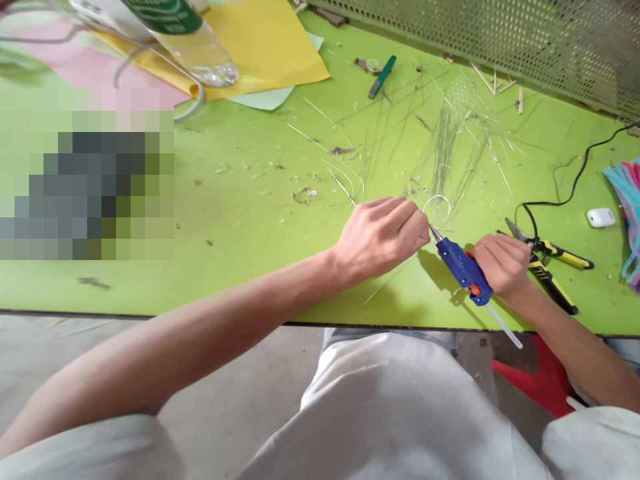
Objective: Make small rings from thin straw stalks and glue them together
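My right hand [503,263] is wrapped around a blue hot glue gun [463,267], whose metal nozzle points up and left. A white glue stick [505,327] sticks out of its back end. Close to the nozzle tip, my left hand [383,233] is closed, knuckles up. A thin pale wire loop [449,208] shows at its fingertips and appears pinched there, though the fingers hide the grip. Whether the nozzle touches the wire I cannot tell. Yellow-and-black pliers [560,253] lie open beside my right hand.
Loose thin wires [443,153] and scraps litter the green table [240,267]. Behind them lies a green cutter knife [383,77]. A plastic bottle [200,53] rests on coloured paper. A black cord [575,187], a small white case [601,217] and fuzzy coloured stems [625,207] are at right.
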Demonstrator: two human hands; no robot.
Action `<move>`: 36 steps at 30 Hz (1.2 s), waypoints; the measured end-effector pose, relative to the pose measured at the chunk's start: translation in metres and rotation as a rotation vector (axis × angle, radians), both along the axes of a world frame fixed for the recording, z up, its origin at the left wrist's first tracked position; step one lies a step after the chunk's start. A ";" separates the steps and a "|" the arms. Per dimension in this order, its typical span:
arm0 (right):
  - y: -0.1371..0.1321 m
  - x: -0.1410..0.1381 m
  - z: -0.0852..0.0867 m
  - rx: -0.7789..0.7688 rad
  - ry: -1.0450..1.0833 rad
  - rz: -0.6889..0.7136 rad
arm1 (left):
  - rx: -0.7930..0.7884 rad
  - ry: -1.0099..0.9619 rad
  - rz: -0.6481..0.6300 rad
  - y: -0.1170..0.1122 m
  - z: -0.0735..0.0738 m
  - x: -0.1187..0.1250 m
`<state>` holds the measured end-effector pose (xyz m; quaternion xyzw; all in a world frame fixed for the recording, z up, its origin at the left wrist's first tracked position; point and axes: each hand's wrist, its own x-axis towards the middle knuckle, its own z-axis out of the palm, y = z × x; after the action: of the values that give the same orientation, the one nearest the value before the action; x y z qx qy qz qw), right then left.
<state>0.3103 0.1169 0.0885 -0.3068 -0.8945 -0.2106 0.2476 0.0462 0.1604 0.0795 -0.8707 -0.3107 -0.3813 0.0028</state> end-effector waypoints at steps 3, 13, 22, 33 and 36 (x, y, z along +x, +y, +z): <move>0.000 -0.001 0.000 0.000 -0.006 -0.011 | 0.084 0.022 0.005 0.001 -0.001 0.000; 0.001 0.004 -0.004 -0.085 0.072 -0.015 | -0.055 -0.123 0.068 -0.004 -0.001 0.007; 0.002 0.004 -0.014 -0.060 0.305 -0.038 | -1.247 -0.808 0.035 0.004 0.017 0.015; -0.004 0.000 -0.014 -0.042 0.104 -0.003 | -1.634 -1.040 -0.105 -0.012 0.018 0.024; -0.004 0.001 -0.014 -0.032 0.103 0.002 | -1.644 -1.068 -0.114 -0.012 0.020 0.025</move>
<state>0.3112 0.1132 0.0744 -0.3201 -0.8842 -0.1797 0.2887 0.0713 0.1488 0.0992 -0.3281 -0.3972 -0.3892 -0.7636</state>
